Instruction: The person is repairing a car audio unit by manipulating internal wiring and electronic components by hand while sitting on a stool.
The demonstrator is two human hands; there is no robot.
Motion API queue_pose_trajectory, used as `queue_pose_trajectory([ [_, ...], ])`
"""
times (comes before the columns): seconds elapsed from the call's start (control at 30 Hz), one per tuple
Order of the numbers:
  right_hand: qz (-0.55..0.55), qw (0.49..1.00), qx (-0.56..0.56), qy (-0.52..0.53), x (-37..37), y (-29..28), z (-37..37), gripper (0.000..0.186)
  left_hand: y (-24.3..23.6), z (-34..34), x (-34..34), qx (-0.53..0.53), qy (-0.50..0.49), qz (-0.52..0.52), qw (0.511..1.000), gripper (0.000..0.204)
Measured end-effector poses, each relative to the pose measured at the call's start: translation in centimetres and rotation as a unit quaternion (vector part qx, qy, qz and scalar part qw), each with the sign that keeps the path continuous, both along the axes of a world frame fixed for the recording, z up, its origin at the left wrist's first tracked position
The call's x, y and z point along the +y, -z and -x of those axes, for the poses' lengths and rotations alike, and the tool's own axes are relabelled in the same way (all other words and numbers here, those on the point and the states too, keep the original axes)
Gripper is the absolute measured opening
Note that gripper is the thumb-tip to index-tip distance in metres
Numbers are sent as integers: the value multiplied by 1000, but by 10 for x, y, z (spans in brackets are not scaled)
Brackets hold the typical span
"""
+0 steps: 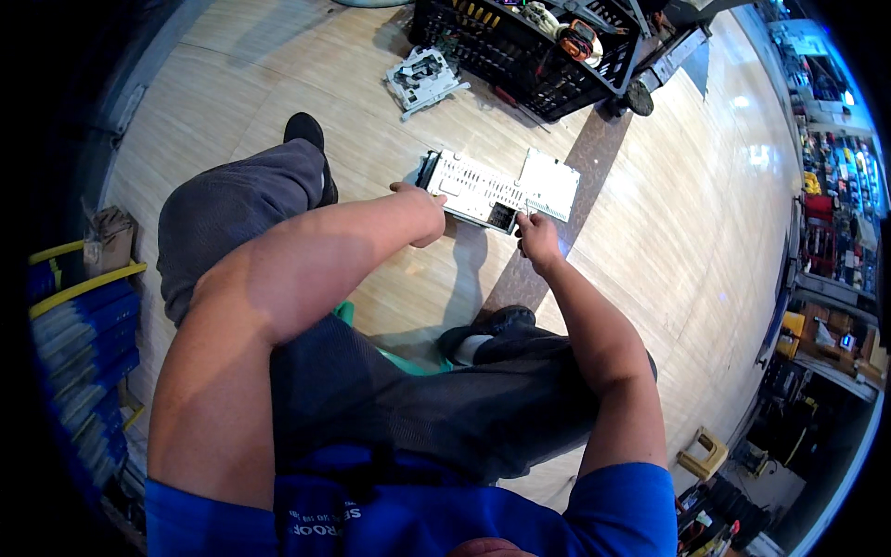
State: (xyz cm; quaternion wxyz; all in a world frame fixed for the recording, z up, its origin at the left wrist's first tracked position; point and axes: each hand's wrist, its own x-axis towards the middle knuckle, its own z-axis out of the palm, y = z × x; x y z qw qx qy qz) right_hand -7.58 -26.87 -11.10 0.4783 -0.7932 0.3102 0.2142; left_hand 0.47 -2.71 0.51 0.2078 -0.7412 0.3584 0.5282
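Observation:
A silver metal-cased car stereo point(475, 186) with a slotted top and a black front end is held over the tiled floor in front of me. My left hand point(422, 212) grips its left end, fingers wrapped round the near edge beside the black front. At its right end, next to a dark socket, my right hand point(538, 239) has its fingers pinched together by the corner. Whether a small thing sits between those fingers is too small to make out. A flat silver metal plate point(551, 184) adjoins the unit's right end; I cannot tell if it is attached.
Beyond lies a stripped metal disc mechanism point(423, 82) on the floor. A black plastic crate point(529, 70) with cables and parts stands behind it. Blue items with yellow bars point(83, 316) are stacked at left. Shop shelves point(840, 204) line the right, a yellow stool point(703, 453) below.

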Motion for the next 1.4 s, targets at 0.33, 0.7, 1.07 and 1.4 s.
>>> queue_pose_trajectory([
  [0.33,-2,1000,-15,13,-3,-2,1,40,2,2,0,-22,-22,11,999,66],
  [0.7,67,997,-39,10,-11,2,1,36,10,2,1,-36,-21,10,999,61],
  [1.07,295,903,-200,-241,9,-42,-5,23,-4,3,3,-34,-16,21,999,64],
  [1.4,300,891,-189,-284,5,-39,-5,19,2,1,1,-22,-29,10,999,73],
])
